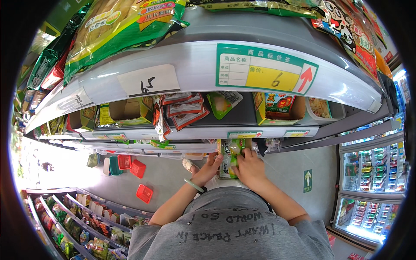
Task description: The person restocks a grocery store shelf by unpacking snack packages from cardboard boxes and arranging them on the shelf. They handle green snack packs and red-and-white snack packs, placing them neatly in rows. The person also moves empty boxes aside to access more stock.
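In front of my waist, at the edge of a lower shelf, is an open carton (221,175) with clear and green snack packets (233,162) inside. My left hand (208,169) grips the carton's left side, with the thumb up near its rim. A pale bangle circles that wrist. Over the carton's right part, my right hand (251,166) has its fingers and thumb on a green packet. The far end of the carton lies under the shelf above, partly hidden.
Above the hands juts a shelf edge (195,74) with price tags. The shelf below it holds red-and-white sachets (187,109), a green packet (222,104) and an open yellow-green box (279,120). Red baskets (138,168) sit on the floor at left. Drink coolers (373,169) stand at right.
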The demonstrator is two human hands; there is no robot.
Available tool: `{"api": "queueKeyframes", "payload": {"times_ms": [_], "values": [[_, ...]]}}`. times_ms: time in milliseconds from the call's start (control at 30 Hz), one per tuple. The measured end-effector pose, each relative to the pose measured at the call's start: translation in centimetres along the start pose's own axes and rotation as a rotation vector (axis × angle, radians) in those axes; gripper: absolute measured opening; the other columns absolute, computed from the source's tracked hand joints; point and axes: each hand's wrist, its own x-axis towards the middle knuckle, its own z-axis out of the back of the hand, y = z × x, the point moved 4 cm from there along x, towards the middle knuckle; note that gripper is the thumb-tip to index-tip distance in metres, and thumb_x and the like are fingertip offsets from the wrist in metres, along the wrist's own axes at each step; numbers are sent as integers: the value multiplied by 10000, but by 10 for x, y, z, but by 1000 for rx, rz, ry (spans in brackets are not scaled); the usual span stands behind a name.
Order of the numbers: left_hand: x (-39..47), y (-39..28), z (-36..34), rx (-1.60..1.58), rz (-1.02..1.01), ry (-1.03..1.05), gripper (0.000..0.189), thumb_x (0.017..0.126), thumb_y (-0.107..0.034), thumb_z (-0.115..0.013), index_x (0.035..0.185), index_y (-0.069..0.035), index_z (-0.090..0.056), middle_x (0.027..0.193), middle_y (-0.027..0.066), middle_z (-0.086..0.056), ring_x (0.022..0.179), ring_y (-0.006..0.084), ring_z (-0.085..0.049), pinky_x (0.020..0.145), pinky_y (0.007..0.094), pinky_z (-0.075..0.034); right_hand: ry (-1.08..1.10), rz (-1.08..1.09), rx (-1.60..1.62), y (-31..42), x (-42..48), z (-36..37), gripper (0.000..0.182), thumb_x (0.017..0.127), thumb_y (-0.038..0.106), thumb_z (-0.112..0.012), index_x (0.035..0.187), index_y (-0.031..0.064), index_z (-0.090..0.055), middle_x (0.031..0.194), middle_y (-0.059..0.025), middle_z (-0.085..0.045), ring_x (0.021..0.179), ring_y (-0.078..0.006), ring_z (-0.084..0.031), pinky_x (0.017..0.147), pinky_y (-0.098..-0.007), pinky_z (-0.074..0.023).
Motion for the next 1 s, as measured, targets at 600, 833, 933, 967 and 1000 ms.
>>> {"api": "queueKeyframes", "payload": {"times_ms": [600, 833, 933, 967, 1000], "values": [[10, 17, 1, 144, -104, -43, 908, 929, -735, -308, 1497, -34, -203, 956, 88, -543, 755, 153, -465, 710, 284, -399, -569, 278, 291, 42, 51, 156, 236, 824, 196, -712, 985, 46, -629, 887, -103, -622, 827, -292, -594, 697, -394, -488], [6, 12, 0, 151, -30, 30, 879, 929, -737, -289, 1521, -107, -128, 1386, 175, -401, 1218, 269, -454, 987, 386, -393, -520, 185, 28, 53, 126, 128, 244, 831, 245, -690, 955, 45, -624, 893, -128, -652, 817, -320, -632, 736, -406, -529], [23, 33, 9, 93, -63, 84, 833, 934, -714, -347, 1555, -254, -37, 1559, 85, -193, 1371, 273, -312, 1057, 464, -365, -373, 142, 32, 48, 119, 130, 177, 835, 164, -669, 943, 38, -608, 844, -141, -655, 775, -334, -658, 658, -432, -532], [28, 40, 11, 76, -66, 92, 834, 933, -716, -347, 1555, -248, -46, 1556, 88, -195, 1370, 271, -311, 1057, 460, -368, -476, 173, 92, 46, 113, 136, 166, 837, 143, -662, 948, 35, -603, 836, -143, -654, 757, -334, -657, 646, -430, -529], [30, 42, 10, 66, -67, 107, 835, 932, -718, -346, 1554, -242, -56, 1553, 91, -196, 1369, 270, -310, 1056, 457, -370, -581, 194, 151, 42, 105, 142, 156, 840, 122, -655, 953, 31, -598, 828, -145, -653, 739, -334, -655, 633, -429, -526]]}}
